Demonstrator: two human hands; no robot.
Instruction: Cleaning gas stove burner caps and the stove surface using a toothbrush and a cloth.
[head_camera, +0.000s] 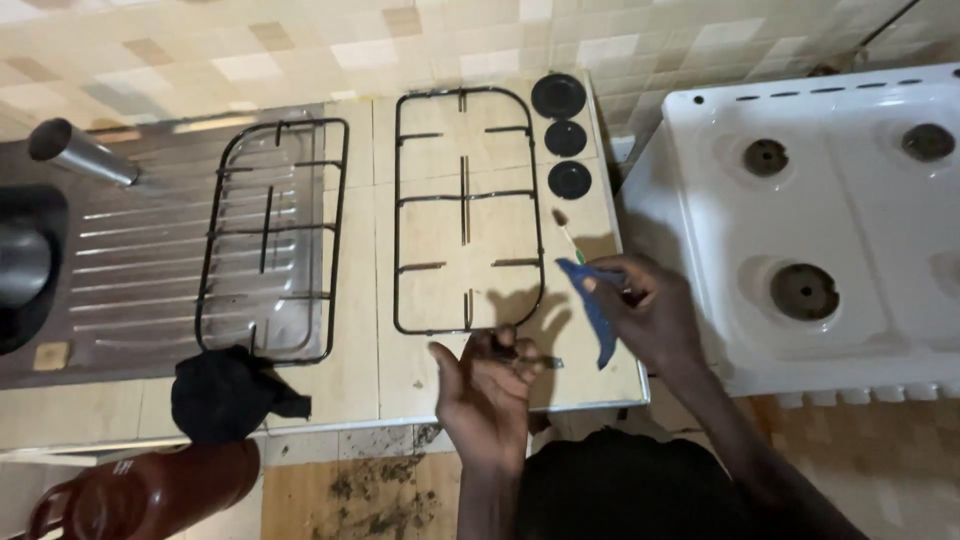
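My right hand (650, 312) grips a blue strip-like piece (597, 318) over the right edge of the tiled counter (360, 370). A thin pale stick with a dark tip (566, 233) pokes out past it toward the wall. My left hand (488, 385) is held palm up near the counter's front edge, its fingers curled around a small dark part (510, 352) with a bit of metal showing (548, 362). A black wire stove grate (466, 208) lies flat on the counter just beyond both hands.
A second black grate (272, 235) rests on the steel drainboard (130, 260) beside the sink and tap (78, 152). Three black burner caps (566, 138) line the counter's back right. The white stove top (810, 220) with bare burners stands at right. A black cloth (228, 392) and brown jug (150, 492) sit front left.
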